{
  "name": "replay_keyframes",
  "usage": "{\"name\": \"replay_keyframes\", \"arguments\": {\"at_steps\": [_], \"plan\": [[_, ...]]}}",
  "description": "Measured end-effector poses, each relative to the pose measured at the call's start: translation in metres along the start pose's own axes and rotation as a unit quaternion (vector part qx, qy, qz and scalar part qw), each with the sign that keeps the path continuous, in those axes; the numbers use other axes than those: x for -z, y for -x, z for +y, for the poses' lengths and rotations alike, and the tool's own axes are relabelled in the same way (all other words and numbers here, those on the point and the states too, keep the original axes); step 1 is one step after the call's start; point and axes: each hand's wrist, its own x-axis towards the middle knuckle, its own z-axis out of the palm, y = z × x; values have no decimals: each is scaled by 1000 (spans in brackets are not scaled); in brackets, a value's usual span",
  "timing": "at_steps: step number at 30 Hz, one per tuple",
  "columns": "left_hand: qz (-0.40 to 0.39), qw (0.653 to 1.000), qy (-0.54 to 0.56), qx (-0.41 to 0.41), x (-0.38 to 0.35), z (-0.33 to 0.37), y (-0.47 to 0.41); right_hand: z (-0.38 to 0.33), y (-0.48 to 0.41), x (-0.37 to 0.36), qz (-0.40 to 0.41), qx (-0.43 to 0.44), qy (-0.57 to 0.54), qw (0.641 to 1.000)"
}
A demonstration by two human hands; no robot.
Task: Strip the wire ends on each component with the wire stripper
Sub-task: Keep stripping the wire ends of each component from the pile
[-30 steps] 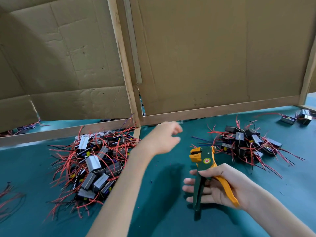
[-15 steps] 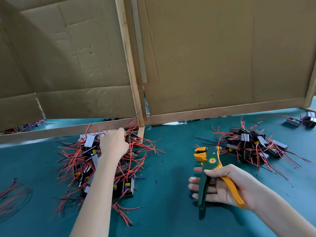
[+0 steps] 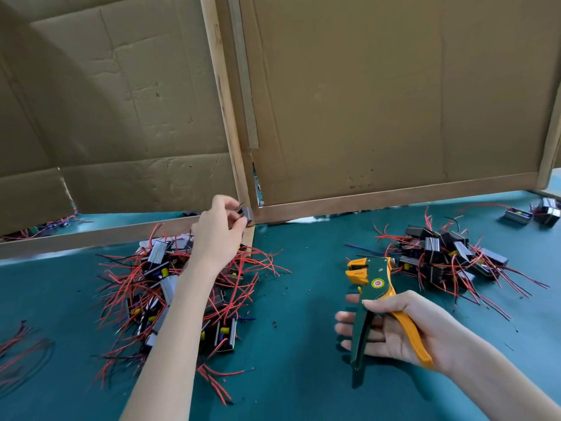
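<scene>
My left hand is raised above the left pile of components, small black and grey blocks with red and black wires. Its fingers pinch one component lifted off the pile, with wires trailing down. My right hand holds the green and orange wire stripper over the green table, jaws pointing away from me, thumb across the handles. A second pile of components lies to the right of the stripper.
Cardboard panels in wooden frames stand along the back of the table. Two more components lie at the far right. Loose red wires lie at the left edge. Small bits of insulation dot the table.
My left hand swung left from mid-table, dropped onto the left pile and has now risen with one component pinched in its fingers. My right hand has kept the stripper in place.
</scene>
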Motion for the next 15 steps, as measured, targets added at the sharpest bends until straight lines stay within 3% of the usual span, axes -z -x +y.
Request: {"name": "replay_keyframes", "arguments": {"at_steps": [2,4,7,11,15], "plan": [[-31,996,69,-37,-2,15,3,0,-1,1,4,7,-3,1000],[-111,986,101,-72,-12,27,8,-1,-2,1,10,15,-5,1000],[-253,961,56,-97,-43,35,23,-3,-2,2,21,30,-12,999],[-352,933,32,-61,-74,33,43,-5,-2,4,30,42,-11,999],[-403,899,164,54,-70,37,44,-5,-1,5,24,45,-12,999]]}}
